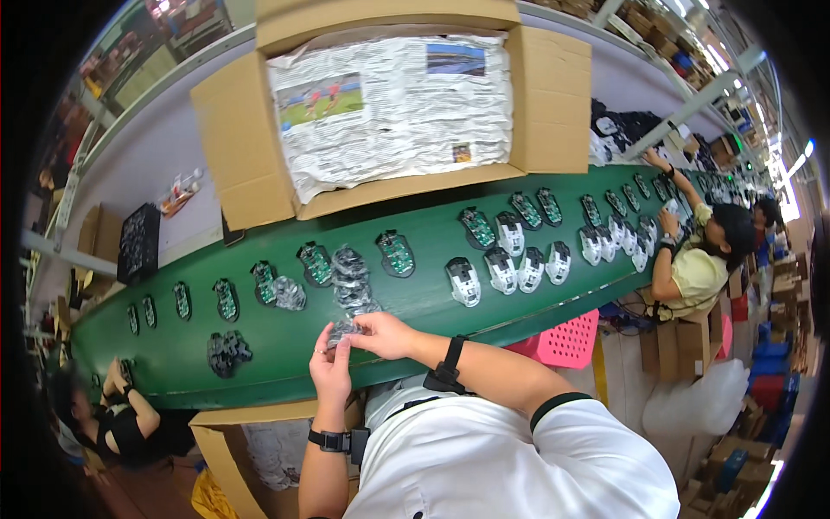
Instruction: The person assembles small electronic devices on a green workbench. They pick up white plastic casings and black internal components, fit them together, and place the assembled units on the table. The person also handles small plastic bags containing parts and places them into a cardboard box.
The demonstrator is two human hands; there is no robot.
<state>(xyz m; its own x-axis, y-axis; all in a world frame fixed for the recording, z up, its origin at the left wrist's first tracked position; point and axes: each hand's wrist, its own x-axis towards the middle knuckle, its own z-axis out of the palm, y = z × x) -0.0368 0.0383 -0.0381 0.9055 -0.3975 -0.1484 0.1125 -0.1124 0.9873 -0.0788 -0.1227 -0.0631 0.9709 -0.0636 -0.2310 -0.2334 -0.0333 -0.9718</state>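
Note:
My left hand (329,364) and my right hand (386,336) meet at the near side of the green conveyor belt. Fingers of both are closed on a small part in a clear plastic bag (344,329). Just beyond them, a heap of similar bagged parts (351,275) lies on the belt. Another clear bag (289,294) rests to its left, against a mouse base with a green circuit board (263,283). More such bases lie around, among them one at the heap's left (315,264) and one at its right (395,253).
White-and-black mouse shells (463,282) stand in rows to the right. A dark cluster of parts (228,354) lies left. Beyond the belt sits an open carton (346,208) lined with newsprint. Co-workers work at the far left (130,424) and right (696,259). A pink basket (566,340) is below the belt.

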